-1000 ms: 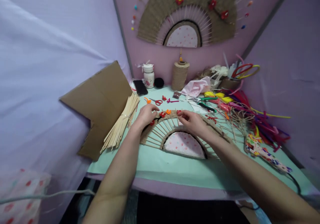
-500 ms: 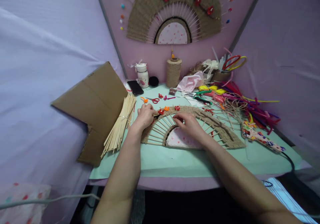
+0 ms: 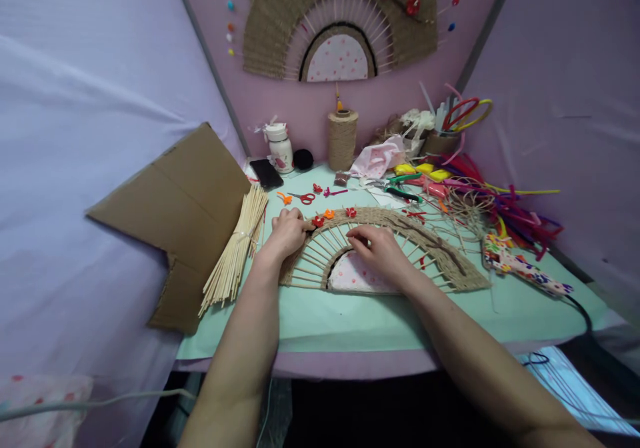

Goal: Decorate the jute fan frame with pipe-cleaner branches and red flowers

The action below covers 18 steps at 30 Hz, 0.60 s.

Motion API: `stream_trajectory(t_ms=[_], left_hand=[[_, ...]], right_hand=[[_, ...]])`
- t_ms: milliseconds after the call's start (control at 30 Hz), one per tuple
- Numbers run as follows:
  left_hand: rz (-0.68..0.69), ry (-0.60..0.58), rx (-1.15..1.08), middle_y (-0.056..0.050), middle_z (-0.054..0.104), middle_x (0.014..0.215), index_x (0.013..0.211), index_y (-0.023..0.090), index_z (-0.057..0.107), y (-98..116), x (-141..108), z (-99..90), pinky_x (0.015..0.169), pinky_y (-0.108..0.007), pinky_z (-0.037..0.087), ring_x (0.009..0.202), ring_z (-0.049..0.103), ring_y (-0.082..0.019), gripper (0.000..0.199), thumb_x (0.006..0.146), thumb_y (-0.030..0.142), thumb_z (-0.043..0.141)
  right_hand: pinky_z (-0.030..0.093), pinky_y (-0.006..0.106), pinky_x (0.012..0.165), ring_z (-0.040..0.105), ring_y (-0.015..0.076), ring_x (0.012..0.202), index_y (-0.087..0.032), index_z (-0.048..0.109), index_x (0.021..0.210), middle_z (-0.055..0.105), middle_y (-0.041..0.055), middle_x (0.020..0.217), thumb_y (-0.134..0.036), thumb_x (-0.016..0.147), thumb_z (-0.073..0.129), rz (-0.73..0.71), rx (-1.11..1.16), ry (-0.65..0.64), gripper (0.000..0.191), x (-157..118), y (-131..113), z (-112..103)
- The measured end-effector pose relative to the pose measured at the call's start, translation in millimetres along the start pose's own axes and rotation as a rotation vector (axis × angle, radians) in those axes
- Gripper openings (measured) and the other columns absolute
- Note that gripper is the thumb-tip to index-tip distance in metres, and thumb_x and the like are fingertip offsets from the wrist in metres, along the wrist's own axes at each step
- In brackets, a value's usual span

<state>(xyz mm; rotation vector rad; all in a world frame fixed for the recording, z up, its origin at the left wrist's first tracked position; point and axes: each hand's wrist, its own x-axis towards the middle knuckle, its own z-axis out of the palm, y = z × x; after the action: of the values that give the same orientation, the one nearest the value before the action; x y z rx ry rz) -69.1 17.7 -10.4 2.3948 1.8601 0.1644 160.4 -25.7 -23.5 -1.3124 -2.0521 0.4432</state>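
A half-round fan of thin sticks woven with brown twine (image 3: 380,217) lies on the table, a pink-spotted white half-disc (image 3: 350,273) at its base. My left hand (image 3: 289,233) rests on the fan's left end, fingers curled, the index reaching toward a red flower (image 3: 318,221); what the fingertips grip is hidden. Over the middle sticks, my right hand (image 3: 379,248) holds thumb and forefinger pinched together; anything between them is too small to make out. An orange flower (image 3: 329,214) and another red flower (image 3: 351,213) sit along the band, and a dark brown branch (image 3: 450,253) runs along its right side.
Bundled sticks (image 3: 235,255) and folded cardboard (image 3: 187,215) lie left. Behind the fan are small red scissors (image 3: 306,199), a twine spool (image 3: 343,141) and green-handled pliers (image 3: 404,193). At right lie pipe cleaners (image 3: 520,218) and a flower-patterned glue gun (image 3: 525,271). A finished fan (image 3: 270,28) hangs behind.
The camera view has shifted slightly. Both hands keep nearly the same places on the fan, and I see nothing taken up or let go.
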Motion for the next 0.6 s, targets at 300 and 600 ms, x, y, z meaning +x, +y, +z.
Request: stream_trajectory(t_ms=[300,600], left_hand=[[0.003,0.011,-0.126,-0.009,0.060,0.113,0.112,0.031,0.074,-11.3,2.7,0.0,0.098,-0.046,0.040,0.112,0.048,-0.028,0.044,0.085,0.014,0.044],[0.013,0.193,-0.330,-0.008,0.070,0.108,0.100,0.017,0.075,-30.2,-1.9,-12.5,0.098,-0.032,0.046,0.103,0.062,-0.021,0.037,0.079,0.017,0.045]], right_hand=[[0.031,0.035,0.082,0.062,0.0223,0.098,-0.021,0.068,0.096,0.072,0.0070,0.103,-0.021,0.092,0.052,-0.149,-0.135,-0.162,0.017,11.9,-14.8,-10.4],[0.034,0.038,0.085,0.065,0.0231,0.093,-0.023,0.069,0.094,0.074,0.0068,0.097,-0.031,0.093,0.050,-0.067,-0.196,-0.099,0.020,-32.3,12.9,-50.6]])
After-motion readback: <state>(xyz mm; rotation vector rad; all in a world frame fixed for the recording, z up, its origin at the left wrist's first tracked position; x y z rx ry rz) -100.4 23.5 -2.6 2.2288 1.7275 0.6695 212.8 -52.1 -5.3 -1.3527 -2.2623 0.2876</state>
